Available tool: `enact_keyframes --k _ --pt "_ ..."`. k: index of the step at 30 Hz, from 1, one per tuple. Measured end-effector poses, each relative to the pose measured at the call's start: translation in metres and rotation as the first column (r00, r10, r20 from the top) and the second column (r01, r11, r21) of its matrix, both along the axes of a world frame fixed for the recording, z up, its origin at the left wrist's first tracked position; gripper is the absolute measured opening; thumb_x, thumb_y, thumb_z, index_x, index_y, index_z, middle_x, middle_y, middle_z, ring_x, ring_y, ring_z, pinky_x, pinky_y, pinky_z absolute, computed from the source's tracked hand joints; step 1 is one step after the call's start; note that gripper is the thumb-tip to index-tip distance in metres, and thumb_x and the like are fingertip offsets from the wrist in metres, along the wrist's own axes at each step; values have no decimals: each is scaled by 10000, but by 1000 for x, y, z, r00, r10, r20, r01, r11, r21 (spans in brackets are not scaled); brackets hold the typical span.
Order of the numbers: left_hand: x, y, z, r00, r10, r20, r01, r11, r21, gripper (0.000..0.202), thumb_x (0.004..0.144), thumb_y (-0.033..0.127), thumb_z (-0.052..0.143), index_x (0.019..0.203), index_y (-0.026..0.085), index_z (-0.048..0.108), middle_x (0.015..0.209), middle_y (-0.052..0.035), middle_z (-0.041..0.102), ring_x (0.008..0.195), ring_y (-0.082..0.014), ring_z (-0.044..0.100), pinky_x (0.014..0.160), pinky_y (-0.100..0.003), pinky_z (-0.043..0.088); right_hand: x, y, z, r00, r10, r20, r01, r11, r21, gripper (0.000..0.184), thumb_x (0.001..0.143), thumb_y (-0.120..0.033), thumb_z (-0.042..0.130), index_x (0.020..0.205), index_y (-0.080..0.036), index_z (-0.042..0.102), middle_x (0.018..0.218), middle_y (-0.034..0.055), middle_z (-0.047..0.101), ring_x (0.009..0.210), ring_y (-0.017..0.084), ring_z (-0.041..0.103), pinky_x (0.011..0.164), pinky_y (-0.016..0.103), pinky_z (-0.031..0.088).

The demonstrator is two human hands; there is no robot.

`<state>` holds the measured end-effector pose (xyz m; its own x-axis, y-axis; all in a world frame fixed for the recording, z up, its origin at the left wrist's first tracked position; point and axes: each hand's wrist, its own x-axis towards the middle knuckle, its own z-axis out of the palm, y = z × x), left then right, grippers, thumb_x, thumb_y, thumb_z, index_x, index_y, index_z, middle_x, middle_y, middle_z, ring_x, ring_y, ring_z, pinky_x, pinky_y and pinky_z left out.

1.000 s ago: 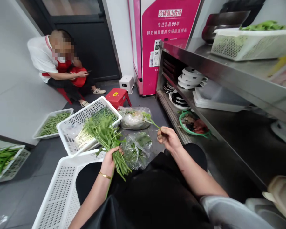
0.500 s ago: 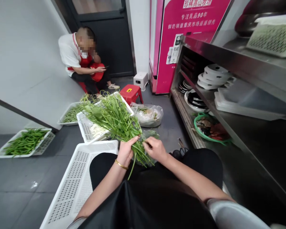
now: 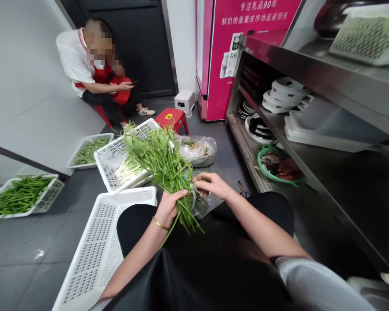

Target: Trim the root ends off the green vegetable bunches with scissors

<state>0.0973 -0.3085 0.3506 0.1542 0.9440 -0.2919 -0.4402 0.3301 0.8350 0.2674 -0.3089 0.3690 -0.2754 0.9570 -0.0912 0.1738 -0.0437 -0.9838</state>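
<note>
My left hand (image 3: 169,208) is wrapped round the stems of a thick bunch of pea shoots (image 3: 160,160), leafy tops pointing up and away, cut stem ends hanging over my lap. A gold bangle circles that wrist. At the right edge of the bunch is my right hand (image 3: 212,185), its fingers bent in against the shoots; whatever they pinch is too small to make out. Below the right hand, a clear plastic bag (image 3: 210,205) lies with some greens in it. To my left stands a white perforated basket (image 3: 95,233).
Another white basket (image 3: 108,172) holds pale stalks, and trays of green beans (image 3: 92,151) and green stalks (image 3: 21,194) lie further left. A filled plastic bag (image 3: 197,151) sits by a red stool (image 3: 171,119). A seated person (image 3: 81,65) holds a phone. Metal shelving (image 3: 311,151) borders my right.
My right hand's fingers have loosened from a tight pinch at the stems and shifted slightly up along the bunch. The bunch stands more upright. The view has shifted slightly.
</note>
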Motion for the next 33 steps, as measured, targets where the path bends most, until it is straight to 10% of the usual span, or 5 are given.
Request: enact_keyframes --k 8,14,17,23,33 --pt "-4 5 -10 992 -70 105 89 977 -193 172 503 163 772 623 81 682 597 -57 685 546 -155 627 597 -277 532 -19 11 -19 923 -196 -330 193 980 -43 275 663 -424 699 698 -174 590 462 -58 522 396 97 483 413 220 399" --pt "-9 12 -14 990 -13 139 49 964 -263 173 482 190 768 569 84 663 557 -48 666 503 -146 606 524 -256 502 -17 -15 -13 991 4 134 -75 842 534 130 785 -297 617 735 -183 656 756 37 645 689 138 583 648 250 441" --pt "-12 13 -11 997 33 70 -14 969 -247 206 458 185 790 567 88 645 547 -44 658 508 -151 608 533 -262 504 13 -16 -9 809 248 532 -456 837 303 135 783 -317 635 734 -195 664 694 7 646 633 119 570 602 221 398" --pt "-15 12 -8 987 145 -62 -148 988 -51 258 438 113 817 616 112 630 568 -8 661 562 -127 617 640 -251 524 79 1 -22 388 107 915 -21 994 -107 164 768 -281 626 793 -134 694 832 163 701 813 264 658 693 327 457" --pt "-14 4 -6 993 -112 -22 108 982 -154 272 450 120 804 687 94 672 579 -35 672 496 -144 613 518 -253 521 6 48 -13 926 -106 361 -81 881 467 346 737 -162 608 1082 -186 627 1042 47 673 703 113 629 717 244 478"
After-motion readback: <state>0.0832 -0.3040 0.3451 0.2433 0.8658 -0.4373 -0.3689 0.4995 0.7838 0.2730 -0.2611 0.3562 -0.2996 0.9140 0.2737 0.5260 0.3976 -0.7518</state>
